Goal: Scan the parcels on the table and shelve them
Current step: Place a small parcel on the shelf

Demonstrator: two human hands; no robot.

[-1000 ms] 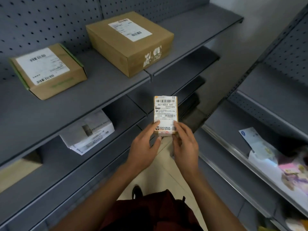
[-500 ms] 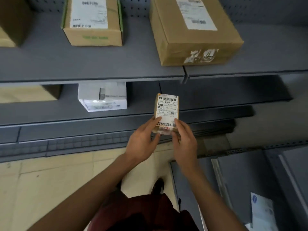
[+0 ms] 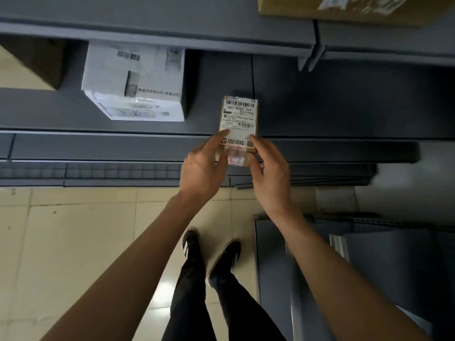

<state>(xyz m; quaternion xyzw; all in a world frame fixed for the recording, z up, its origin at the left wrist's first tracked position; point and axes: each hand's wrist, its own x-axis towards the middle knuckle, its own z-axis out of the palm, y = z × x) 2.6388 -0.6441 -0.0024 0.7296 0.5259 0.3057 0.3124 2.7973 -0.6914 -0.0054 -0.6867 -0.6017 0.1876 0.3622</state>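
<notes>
A small brown parcel with a white barcode label reading 507-K503 447 is held in front of me, its far end over the front part of the middle grey shelf. My left hand grips its near left corner and my right hand grips its near right corner. The label faces up toward me. A white plastic-wrapped box sits on the same shelf, to the left of the held parcel.
The upper shelf overhangs at the top, with a brown cardboard box at its right end. Lower shelf edges run below my hands. Another grey rack stands at the right. Beige floor tiles and my shoes lie below.
My view has tilted down toward the floor and closer to the rack. Both hands have carried the small parcel forward, so it now hovers over the middle shelf's front.
</notes>
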